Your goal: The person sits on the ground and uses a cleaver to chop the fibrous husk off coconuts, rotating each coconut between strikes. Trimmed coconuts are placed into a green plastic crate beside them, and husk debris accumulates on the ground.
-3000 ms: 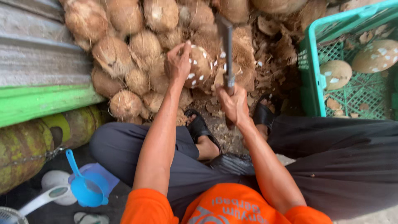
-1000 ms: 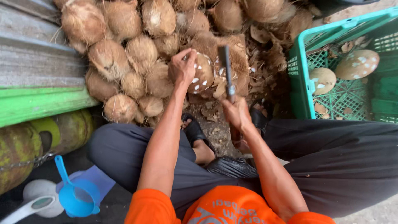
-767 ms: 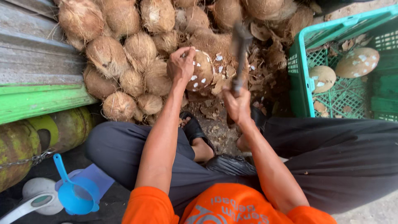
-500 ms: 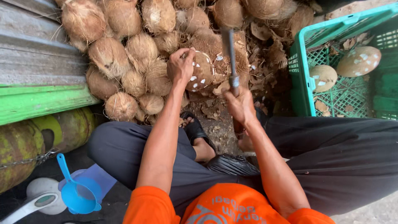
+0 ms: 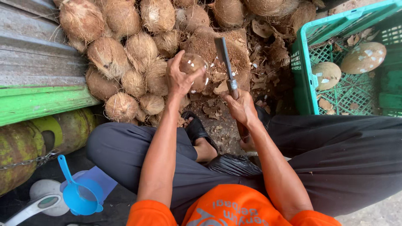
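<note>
Nearest you: blue scoop (image 5: 79, 196) and a white handled thing (image 5: 33, 205) on the floor by your left knee, green gas cylinder (image 5: 25, 146) lying beside them. Your right hand (image 5: 240, 106) has its fingers wrapped tight round the handle of the cleaver (image 5: 224, 62); blade points up and away, edge just beside the nut, not touching as far as I can tell. Half a second ago the blade stood in about the same spot; a bit before that it was cocked further right and higher, so that swing has come down. Your left hand (image 5: 180, 79) has fingers spread and curled over the coconut (image 5: 194, 69), held up off the ground in front of the husk pile (image 5: 134, 54). Nut now shows far more pale, smooth shell and fewer brown patches than a second ago, so the trimming looks well along. Further right, green crate (image 5: 301, 71) holds two cleaned nuts (image 5: 362, 56).
</note>
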The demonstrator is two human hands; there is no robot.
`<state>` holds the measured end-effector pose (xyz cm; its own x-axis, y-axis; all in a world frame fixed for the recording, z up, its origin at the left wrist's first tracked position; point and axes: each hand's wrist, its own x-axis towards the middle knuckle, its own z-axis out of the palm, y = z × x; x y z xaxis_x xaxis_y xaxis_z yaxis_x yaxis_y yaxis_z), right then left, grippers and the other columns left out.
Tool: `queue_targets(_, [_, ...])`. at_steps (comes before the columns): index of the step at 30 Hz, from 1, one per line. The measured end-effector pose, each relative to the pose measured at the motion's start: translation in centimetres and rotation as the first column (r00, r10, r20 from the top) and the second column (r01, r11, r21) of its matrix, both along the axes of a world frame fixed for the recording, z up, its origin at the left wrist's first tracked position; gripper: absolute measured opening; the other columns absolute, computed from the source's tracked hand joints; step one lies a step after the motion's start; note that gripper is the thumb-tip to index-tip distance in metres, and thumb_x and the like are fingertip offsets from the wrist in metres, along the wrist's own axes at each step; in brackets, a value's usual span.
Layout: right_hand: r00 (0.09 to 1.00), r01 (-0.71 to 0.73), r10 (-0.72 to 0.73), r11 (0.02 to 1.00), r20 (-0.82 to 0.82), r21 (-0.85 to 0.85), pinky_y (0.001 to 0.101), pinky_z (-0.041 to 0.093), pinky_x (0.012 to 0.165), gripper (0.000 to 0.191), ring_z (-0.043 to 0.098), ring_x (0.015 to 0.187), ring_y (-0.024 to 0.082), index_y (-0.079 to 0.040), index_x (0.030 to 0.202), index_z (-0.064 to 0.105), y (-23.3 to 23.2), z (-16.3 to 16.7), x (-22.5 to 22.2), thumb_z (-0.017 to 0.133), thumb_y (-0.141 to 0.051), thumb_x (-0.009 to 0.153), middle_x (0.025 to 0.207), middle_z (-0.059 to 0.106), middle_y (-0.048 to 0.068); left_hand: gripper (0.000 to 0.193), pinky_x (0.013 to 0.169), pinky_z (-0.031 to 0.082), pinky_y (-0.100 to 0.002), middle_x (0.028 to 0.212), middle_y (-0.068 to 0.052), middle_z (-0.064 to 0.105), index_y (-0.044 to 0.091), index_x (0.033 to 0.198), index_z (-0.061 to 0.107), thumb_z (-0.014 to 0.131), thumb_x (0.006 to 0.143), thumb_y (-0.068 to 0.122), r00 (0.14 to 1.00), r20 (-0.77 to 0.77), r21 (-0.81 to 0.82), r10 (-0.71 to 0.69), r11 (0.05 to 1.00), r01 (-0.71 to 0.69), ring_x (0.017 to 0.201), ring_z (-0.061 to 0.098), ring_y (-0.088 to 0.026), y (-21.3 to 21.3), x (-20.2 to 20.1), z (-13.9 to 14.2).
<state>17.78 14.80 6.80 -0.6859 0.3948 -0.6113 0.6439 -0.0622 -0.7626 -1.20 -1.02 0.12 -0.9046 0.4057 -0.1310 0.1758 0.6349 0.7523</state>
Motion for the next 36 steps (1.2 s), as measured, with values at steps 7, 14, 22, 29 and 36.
queue_targets(7, [0.994, -0.11, 0.113, 0.976, -0.004, 0.186, 0.0384, 0.048, 0.056, 0.038, 0.053, 0.055, 0.017, -0.002, 0.077, 0.063, -1.3, -1.0, -0.3, 0.069, -0.035, 0.095, 0.06, 0.058, 0.007, 0.062, 0.073, 0.054, -0.039, 0.118, -0.011, 0.063, 0.015, 0.136, 0.064, 0.05, 0.099, 0.062, 0.982, -0.107, -0.087, 0.159, 0.982, -0.168, 0.095, 0.065, -0.022, 1.3, 0.1, -1.3])
queue_targets(14, [0.993, -0.069, 0.093, 0.955, -0.071, 0.288, 0.0403, 0.052, 0.06, 0.031, 0.062, 0.058, 0.02, -0.002, 0.083, 0.066, -2.5, -2.0, 0.2, 0.066, -0.03, 0.095, 0.064, 0.065, 0.01, 0.06, 0.064, 0.05, -0.041, 0.111, -0.011, 0.06, 0.015, 0.132, 0.065, 0.045, 0.096, 0.058, 0.971, -0.087, -0.109, 0.223, 0.967, -0.232, 0.084, 0.063, -0.022, 2.0, 0.4, -1.2])
queue_targets(22, [0.981, -0.181, 0.195, 0.935, -0.018, 0.306, 0.0449, 0.053, 0.059, 0.021, 0.064, 0.059, 0.025, -0.001, 0.091, 0.071, -1.4, -3.0, -0.3, 0.063, -0.02, 0.089, 0.068, 0.066, 0.016, 0.065, 0.086, 0.051, -0.045, 0.132, -0.013, 0.063, 0.017, 0.138, 0.064, 0.043, 0.102, 0.066, 0.959, -0.137, -0.004, 0.249, 0.968, -0.252, 0.11, 0.066, -0.03, 1.6, 1.2, -1.6])
queue_targets(29, [0.986, -0.161, 0.169, 0.922, 0.006, 0.352, 0.0434, 0.05, 0.058, 0.023, 0.06, 0.056, 0.025, 0.0, 0.082, 0.064, -2.8, -1.3, -0.4, 0.061, -0.02, 0.094, 0.067, 0.064, 0.016, 0.065, 0.068, 0.049, -0.04, 0.119, -0.01, 0.062, 0.02, 0.137, 0.063, 0.035, 0.099, 0.065, 0.959, -0.041, -0.132, 0.281, 0.95, -0.284, 0.087, 0.064, -0.024, 1.9, 1.3, -1.9])
queue_targets(36, [0.99, -0.133, 0.127, 0.984, 0.059, 0.117, 0.0373, 0.049, 0.043, 0.023, 0.053, 0.047, 0.015, -0.006, 0.076, 0.061, -1.1, -4.0, -0.9, 0.064, -0.021, 0.093, 0.06, 0.06, 0.002, 0.059, 0.062, 0.048, -0.035, 0.115, -0.009, 0.06, 0.019, 0.135, 0.064, 0.04, 0.101, 0.06, 0.966, -0.168, -0.081, 0.199, 0.973, -0.214, 0.082, 0.062, -0.018, 2.0, 0.7, -2.5])
